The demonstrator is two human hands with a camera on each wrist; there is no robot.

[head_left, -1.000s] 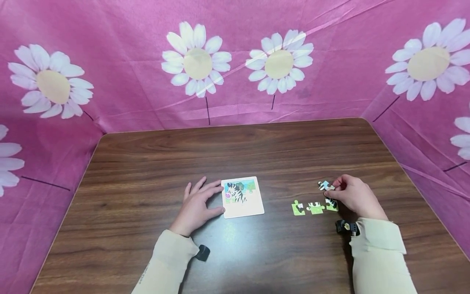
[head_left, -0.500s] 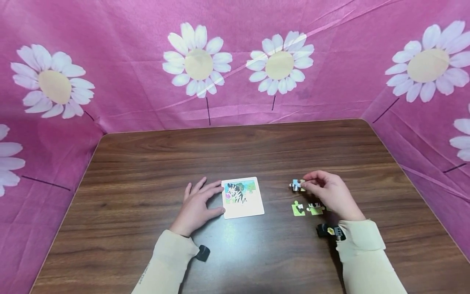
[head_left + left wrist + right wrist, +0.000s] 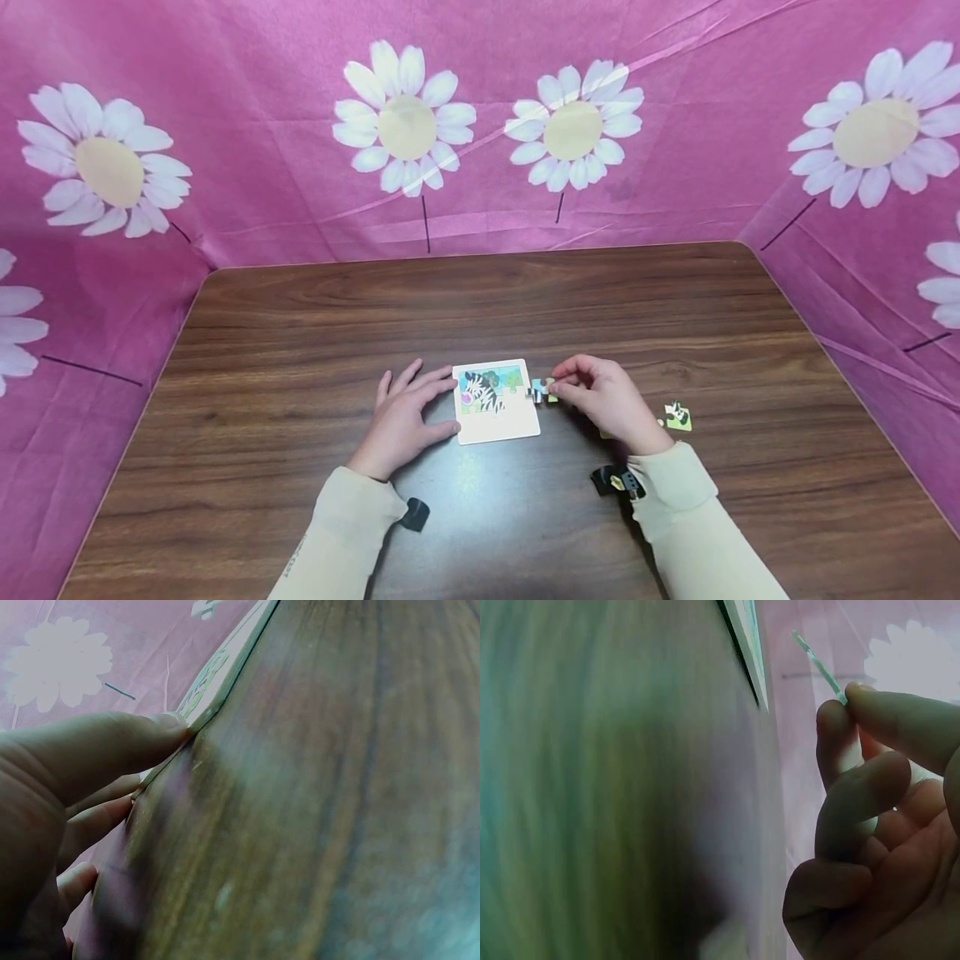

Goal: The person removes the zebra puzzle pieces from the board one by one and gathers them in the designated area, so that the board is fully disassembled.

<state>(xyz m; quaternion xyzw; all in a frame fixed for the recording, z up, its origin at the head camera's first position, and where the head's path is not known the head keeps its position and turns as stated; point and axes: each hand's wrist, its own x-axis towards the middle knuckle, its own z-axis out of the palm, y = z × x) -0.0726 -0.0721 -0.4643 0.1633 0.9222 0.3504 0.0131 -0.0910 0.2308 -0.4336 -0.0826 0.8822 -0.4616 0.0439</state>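
Note:
A white square puzzle board (image 3: 498,427) lies on the table, its upper part filled with pieces that show a zebra (image 3: 482,393) on blue and green. My left hand (image 3: 401,425) rests at the board's left side, fingers spread and fairly straight; in the left wrist view the thumb (image 3: 142,739) touches the board's edge. Just off the right edge of the board, thumb and forefinger of my right hand (image 3: 603,400) pinch a jigsaw piece (image 3: 537,390) in blue, green, black and white. The right wrist view shows this piece (image 3: 817,664) edge-on, raised above the table.
A green jigsaw piece with black and white marks (image 3: 678,416) lies to the right of my right hand. Other green pieces are mostly hidden beneath that hand. Pink cloth with daisies (image 3: 480,225) stands behind the brown wooden table (image 3: 375,308).
My right hand has picked up the blue-and-green piece from the right-hand group and carried it left to the board's edge. My left hand and the board have stayed in place.

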